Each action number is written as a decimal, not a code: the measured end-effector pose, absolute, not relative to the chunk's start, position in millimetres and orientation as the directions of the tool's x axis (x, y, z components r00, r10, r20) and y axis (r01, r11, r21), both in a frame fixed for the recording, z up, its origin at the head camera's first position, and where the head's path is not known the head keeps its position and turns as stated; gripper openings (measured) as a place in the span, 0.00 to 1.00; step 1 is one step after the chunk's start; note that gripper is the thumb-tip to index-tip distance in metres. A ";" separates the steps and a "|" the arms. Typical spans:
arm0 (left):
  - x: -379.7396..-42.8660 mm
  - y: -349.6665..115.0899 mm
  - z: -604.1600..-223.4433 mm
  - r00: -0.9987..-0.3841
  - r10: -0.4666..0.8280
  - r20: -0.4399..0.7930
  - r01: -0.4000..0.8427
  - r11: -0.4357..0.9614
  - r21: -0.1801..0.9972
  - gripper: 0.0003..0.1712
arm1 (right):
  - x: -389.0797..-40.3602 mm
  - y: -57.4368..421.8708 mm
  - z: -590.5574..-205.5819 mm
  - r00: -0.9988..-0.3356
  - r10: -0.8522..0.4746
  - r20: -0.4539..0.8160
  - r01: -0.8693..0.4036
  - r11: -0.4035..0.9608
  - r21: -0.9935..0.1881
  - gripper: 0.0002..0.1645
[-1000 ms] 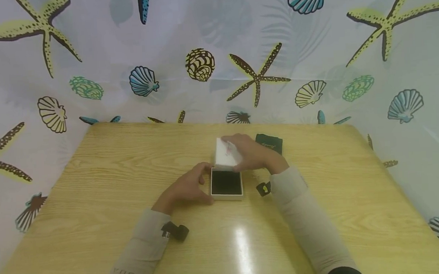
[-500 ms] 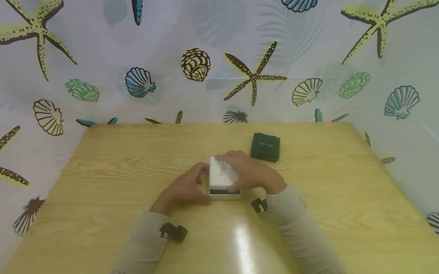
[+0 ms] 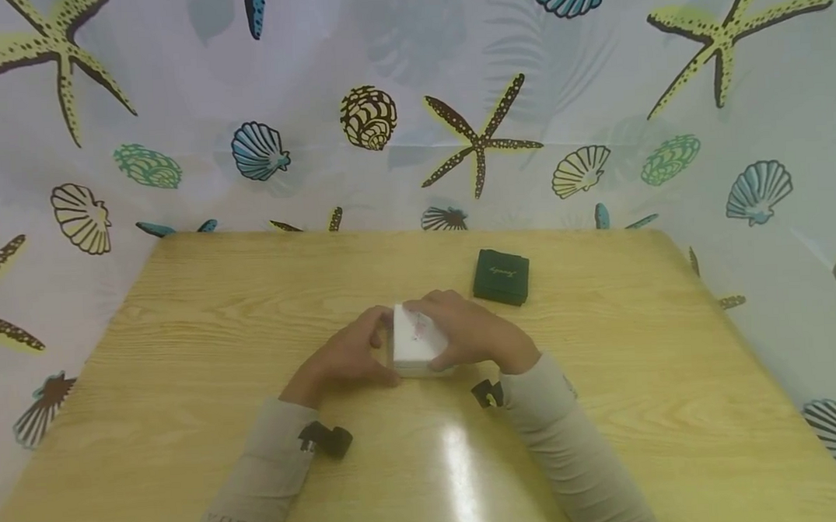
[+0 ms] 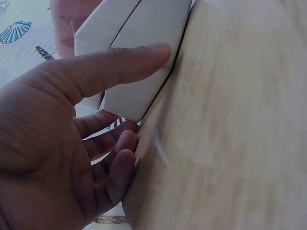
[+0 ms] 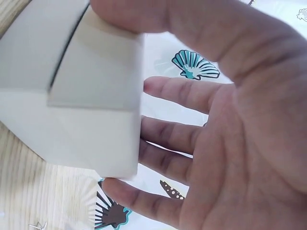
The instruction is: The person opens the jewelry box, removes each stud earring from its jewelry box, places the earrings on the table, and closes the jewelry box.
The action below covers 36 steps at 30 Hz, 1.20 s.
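A small white box stands on the table, its lid seated over the box base, with a dark seam line between them in the left wrist view. My left hand holds the base from the left, thumb across the near side and fingertips by the far corner. From the right, my right hand grips the lid, thumb on its near side and fingers on the far side. Faint pinkish print shows on the lid's top. The dark inside of the base is hidden under the lid.
A dark green box with gold lettering lies behind and to the right of my right hand. The wooden table ends at a curtain printed with shells and starfish. A black wrist camera sits on the left sleeve.
My right hand has brought the white lid down and nearer, from behind the open base onto it, covering the dark inside. My left hand has stayed at the base.
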<state>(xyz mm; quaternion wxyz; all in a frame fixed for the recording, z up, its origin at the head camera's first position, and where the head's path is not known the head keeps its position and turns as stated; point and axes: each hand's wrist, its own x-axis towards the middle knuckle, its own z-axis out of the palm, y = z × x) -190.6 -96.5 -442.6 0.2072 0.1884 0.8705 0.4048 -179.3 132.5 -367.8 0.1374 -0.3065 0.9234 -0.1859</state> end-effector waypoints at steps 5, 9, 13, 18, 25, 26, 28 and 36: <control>-189.3 -96.4 -439.6 -0.843 0.492 -0.217 0.149 0.602 0.785 0.59 | -179.0 130.8 -369.8 -0.765 -0.631 -0.129 -0.533 0.732 -0.424 0.54; -189.0 -96.1 -439.0 -0.843 0.490 -0.223 0.151 0.613 0.775 0.59 | -178.6 129.5 -370.7 -0.760 -0.637 -0.129 -0.545 0.733 -0.408 0.53; -190.0 -95.9 -440.1 -0.845 0.488 -0.221 0.155 0.618 0.771 0.59 | -178.1 128.8 -370.4 -0.763 -0.632 -0.134 -0.543 0.739 -0.398 0.53; -190.1 -95.1 -440.2 -0.845 0.484 -0.226 0.146 0.616 0.774 0.60 | -177.4 128.3 -370.5 -0.766 -0.627 -0.144 -0.538 0.747 -0.390 0.53; -190.1 -95.5 -439.8 -0.846 0.483 -0.228 0.146 0.619 0.771 0.60 | -176.9 126.8 -373.2 -0.763 -0.629 -0.147 -0.540 0.746 -0.390 0.53; -190.1 -95.6 -439.9 -0.845 0.484 -0.227 0.147 0.620 0.771 0.60 | -177.3 126.6 -374.2 -0.764 -0.628 -0.149 -0.540 0.748 -0.387 0.53; -190.2 -95.7 -440.4 -0.844 0.487 -0.226 0.151 0.619 0.771 0.60 | -177.8 126.4 -375.8 -0.764 -0.627 -0.151 -0.540 0.749 -0.384 0.52; -191.6 -96.9 -443.2 -0.842 0.496 -0.211 0.168 0.614 0.771 0.59 | -178.6 125.7 -378.5 -0.765 -0.627 -0.146 -0.539 0.748 -0.386 0.52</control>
